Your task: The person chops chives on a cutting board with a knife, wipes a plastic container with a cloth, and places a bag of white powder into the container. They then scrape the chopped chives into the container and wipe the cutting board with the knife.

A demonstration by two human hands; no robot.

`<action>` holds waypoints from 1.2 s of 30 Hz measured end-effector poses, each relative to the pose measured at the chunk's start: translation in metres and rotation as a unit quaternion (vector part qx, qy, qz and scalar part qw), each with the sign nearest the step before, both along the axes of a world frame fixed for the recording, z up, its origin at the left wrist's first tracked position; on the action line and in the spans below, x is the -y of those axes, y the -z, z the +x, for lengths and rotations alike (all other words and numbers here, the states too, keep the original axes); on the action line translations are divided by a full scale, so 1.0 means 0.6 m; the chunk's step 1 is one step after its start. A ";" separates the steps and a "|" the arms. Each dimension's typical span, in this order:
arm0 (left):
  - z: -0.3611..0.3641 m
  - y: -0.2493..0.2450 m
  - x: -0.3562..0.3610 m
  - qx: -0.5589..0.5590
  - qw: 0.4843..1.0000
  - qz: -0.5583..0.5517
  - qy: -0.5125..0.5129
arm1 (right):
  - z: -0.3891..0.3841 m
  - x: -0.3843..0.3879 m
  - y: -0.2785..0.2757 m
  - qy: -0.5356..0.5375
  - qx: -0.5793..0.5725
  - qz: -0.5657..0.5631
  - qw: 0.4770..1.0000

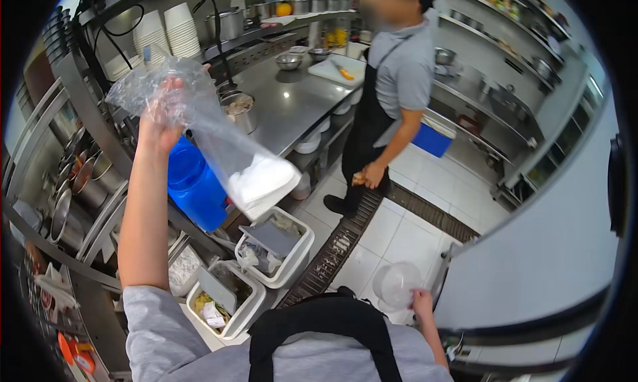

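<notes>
My left hand (166, 109) is raised at arm's length, its fingers closed on the gathered top of a clear plastic bag (209, 126). White, flat stacked items (262, 182) weigh down the bag's bottom corner, which hangs out to the right. Low on the right, my right hand (421, 303) pinches the rim of a translucent round plastic container (397, 283), held over the tiled floor. The bag's upper part crumples around my left fingers and partly covers them.
A co-worker in a black apron (364, 109) stands ahead beside the steel counter (286, 106). Two waste bins (307, 239) and a blue plastic drum (199, 189) are below the bag. Stacked white tubs (181, 33) stand at the upper left. A large white door-like panel (531, 249) rises right.
</notes>
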State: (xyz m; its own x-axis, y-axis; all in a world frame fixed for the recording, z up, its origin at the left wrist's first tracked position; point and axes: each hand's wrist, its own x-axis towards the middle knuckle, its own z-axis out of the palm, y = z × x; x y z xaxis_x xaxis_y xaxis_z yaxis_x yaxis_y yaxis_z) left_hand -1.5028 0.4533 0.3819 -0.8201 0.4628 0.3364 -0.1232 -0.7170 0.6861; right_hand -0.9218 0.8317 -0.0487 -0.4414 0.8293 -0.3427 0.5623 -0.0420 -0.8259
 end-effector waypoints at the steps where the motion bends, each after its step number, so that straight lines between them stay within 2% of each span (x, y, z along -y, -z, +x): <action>1: -0.009 -0.014 -0.028 0.027 0.995 0.010 -0.094 | -0.077 -0.054 -0.031 -0.050 0.005 0.032 0.998; 3: -0.082 -0.011 -0.044 -0.005 0.995 0.004 -0.098 | -0.237 -0.144 -0.079 -0.144 -0.009 0.045 0.989; 5: -0.127 -0.016 -0.066 0.035 0.985 0.006 -0.171 | -0.399 -0.193 -0.136 -0.239 -0.023 0.075 0.968; 7: -0.148 -0.024 -0.086 0.042 0.971 -0.003 -0.236 | -0.558 -0.210 -0.199 -0.329 -0.038 0.164 0.929; 9: -0.169 -0.019 -0.090 0.003 0.974 -0.061 -0.220 | -0.714 -0.225 -0.219 -0.404 -0.063 0.281 0.868; 11: -0.161 -0.009 -0.108 0.005 0.966 -0.097 -0.239 | -0.838 -0.197 -0.274 -0.413 -0.076 0.230 0.878; 13: -0.164 0.018 -0.121 -0.001 0.959 -0.132 -0.250 | -0.961 -0.180 -0.269 -0.434 -0.064 0.216 0.872; 15: -0.175 0.065 -0.124 0.050 0.929 -0.167 -0.327 | -1.055 -0.147 -0.285 -0.456 -0.045 0.238 0.857; 17: -0.169 0.108 -0.139 0.074 0.918 -0.144 -0.361 | -1.149 -0.120 -0.262 -0.481 -0.049 0.269 0.833; 19: -0.164 0.156 -0.135 0.075 0.905 -0.158 -0.387 | -1.204 -0.105 -0.256 -0.509 -0.049 0.292 0.809; 21: -0.146 0.178 -0.141 0.087 0.894 -0.162 -0.408 | -1.241 -0.096 -0.300 -0.550 -0.037 0.311 0.774; 23: -0.114 0.181 -0.149 0.085 0.874 -0.195 -0.437 | -1.260 -0.123 -0.329 -0.530 -0.082 0.249 0.806; 25: -0.092 0.195 -0.139 0.140 0.859 -0.206 -0.448 | -1.292 -0.178 -0.333 -0.512 -0.113 0.232 0.819; 26: -0.077 0.186 -0.142 0.146 0.847 -0.226 -0.458 | -1.310 -0.201 -0.327 -0.503 -0.132 0.165 0.838; 27: -0.071 0.183 -0.146 0.154 0.837 -0.225 -0.474 | -1.327 -0.222 -0.317 -0.492 -0.148 0.096 0.853; 28: -0.067 0.182 -0.153 0.164 0.827 -0.244 -0.480 | -1.353 -0.240 -0.288 -0.510 -0.147 0.090 0.843; 30: -0.060 0.178 -0.183 0.158 0.797 -0.278 -0.513 | -1.411 -0.256 -0.199 -0.506 -0.169 -0.018 0.845; 31: -0.059 0.182 -0.194 0.166 0.786 -0.275 -0.529 | -1.421 -0.256 -0.172 -0.524 -0.167 -0.022 0.835; 32: -0.064 0.188 -0.201 0.156 0.789 -0.296 -0.515 | -1.429 -0.257 -0.151 -0.566 -0.167 0.152 0.793; 33: -0.069 0.195 -0.210 0.146 0.792 -0.316 -0.501 | -1.428 -0.237 -0.170 -0.588 -0.169 0.322 0.723; 34: -0.078 0.206 -0.222 0.143 0.789 -0.311 -0.510 | -1.423 -0.221 -0.192 -0.564 -0.097 0.380 0.727; 35: -0.085 0.213 -0.236 0.139 0.786 -0.306 -0.519 | -1.421 -0.191 -0.250 -0.565 -0.213 0.367 0.708; 36: -0.089 0.202 -0.251 0.123 0.766 -0.381 -0.503 | -1.414 -0.159 -0.314 -0.557 -0.326 0.345 0.681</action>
State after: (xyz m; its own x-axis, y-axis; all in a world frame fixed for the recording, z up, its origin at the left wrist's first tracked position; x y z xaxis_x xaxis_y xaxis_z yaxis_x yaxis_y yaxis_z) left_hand -1.5562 0.6041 0.2609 -0.8855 -0.4606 0.0606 0.0358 0.0625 0.9974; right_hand -1.7702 0.9271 0.1398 -0.8006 -0.2805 0.5295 -0.5681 0.6363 -0.5219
